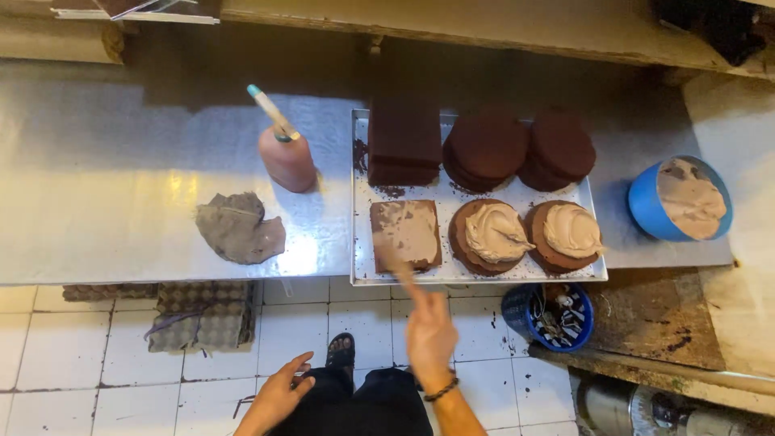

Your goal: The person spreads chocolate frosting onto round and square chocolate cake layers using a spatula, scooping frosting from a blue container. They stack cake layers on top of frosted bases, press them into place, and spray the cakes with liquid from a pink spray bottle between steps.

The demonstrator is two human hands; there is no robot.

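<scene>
Right hand [430, 335] clamped on a thin spatula [397, 260], blade blurred, its tip over the square chocolate cake [406, 234] at the near left of the metal tray [360, 202]; that cake has a thin, patchy smear of tan cream on its flat top. Left hand [280, 396] empty, fingers spread apart, low over the dark trousers and well off the counter [97, 186]. Tray is a flat rectangular sheet with crumbs on it, sitting on the shiny steel counter. Near row continues right with two round cakes [492, 234] carrying soft, unspread mounds of cream. Far row: one square stack and two round stacks of bare dark sponge layers [488, 149], matte surface. Left of tray: pinkish squeeze bottle [286, 157] with a long nozzle, then a crumpled grey rag [238, 228]. Right of tray: blue plastic bowl [686, 198] full of the same tan cream. Below counter: white tiled floor, blue basket [549, 315], grey egg trays [202, 315].
</scene>
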